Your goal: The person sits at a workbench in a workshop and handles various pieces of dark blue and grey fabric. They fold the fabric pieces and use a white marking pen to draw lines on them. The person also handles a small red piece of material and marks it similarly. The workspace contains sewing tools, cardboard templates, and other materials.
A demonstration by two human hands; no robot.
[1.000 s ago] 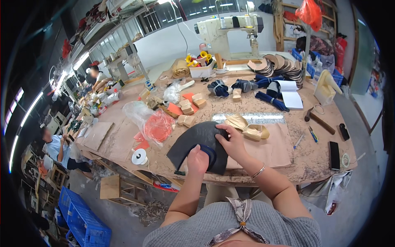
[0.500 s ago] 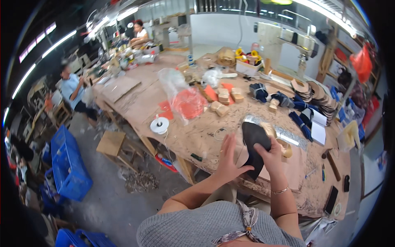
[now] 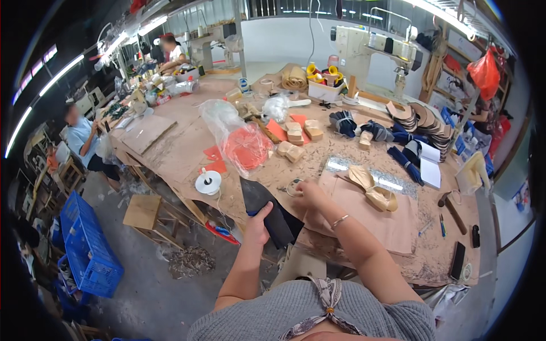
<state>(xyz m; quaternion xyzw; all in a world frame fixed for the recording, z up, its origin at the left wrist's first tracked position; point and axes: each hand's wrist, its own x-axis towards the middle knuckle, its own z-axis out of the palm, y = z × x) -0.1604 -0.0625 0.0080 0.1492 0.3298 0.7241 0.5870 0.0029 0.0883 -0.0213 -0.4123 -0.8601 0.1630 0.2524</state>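
My left hand [image 3: 257,227] is closed on several dark flat pieces [image 3: 273,219], thumb on top, over the table's near edge. They look like cut fabric or thin leather, with a dark blue edge showing. My right hand [image 3: 313,198] reaches over the table at the middle. Its bent fingers meet the right edge of a thin pale ring [image 3: 288,187], and the fingertips are partly hidden. Right of that hand, shiny gold-beige shaped pieces [image 3: 380,198] rest on pale brown sheets [image 3: 392,233] and partly over a clear ruler-like strip [image 3: 339,165].
A white spool [image 3: 208,182] stands left of my hands. Beyond are orange sheets in plastic [image 3: 247,146], beige bundles [image 3: 291,151] and dark blue bundles [image 3: 405,165]. A hammer [image 3: 453,213] lies at right. A wooden stool [image 3: 142,211] and blue crate [image 3: 91,250] stand on the floor.
The dark pieces have passed from between both hands to my left hand alone, and moved left. My right hand has let go of them and moved to the ring. The view has shifted slightly.
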